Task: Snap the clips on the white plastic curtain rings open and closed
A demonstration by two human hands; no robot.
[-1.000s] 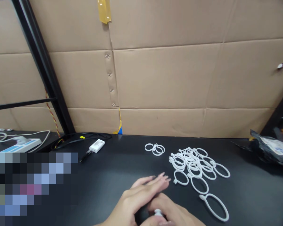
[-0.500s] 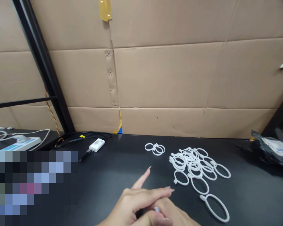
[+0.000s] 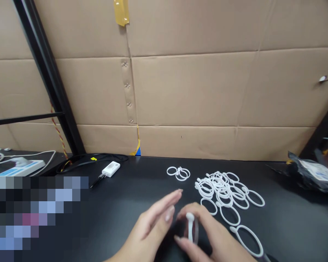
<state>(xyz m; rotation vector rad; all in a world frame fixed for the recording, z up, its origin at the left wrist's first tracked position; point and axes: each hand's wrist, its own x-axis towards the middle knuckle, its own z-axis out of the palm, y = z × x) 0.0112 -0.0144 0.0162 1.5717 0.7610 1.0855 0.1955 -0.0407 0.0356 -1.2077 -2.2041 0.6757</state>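
Right hand (image 3: 207, 236) at near edge of black table (image 3: 131, 196), thumb and fingers pinching white plastic ring (image 3: 190, 229), held upright, edge-on to camera
Left hand (image 3: 153, 225) just beside, fingers straight and loosely together, open, not gripping, fingertips close to the ring; touching or not, cannot tell
Pile of white rings (image 3: 224, 189) toward back right of table, single ring (image 3: 247, 240) near front right edge
Small linked rings (image 3: 178, 173) toward back edge, white adapter (image 3: 111, 169) back left, black bag (image 3: 314, 174) at right edge
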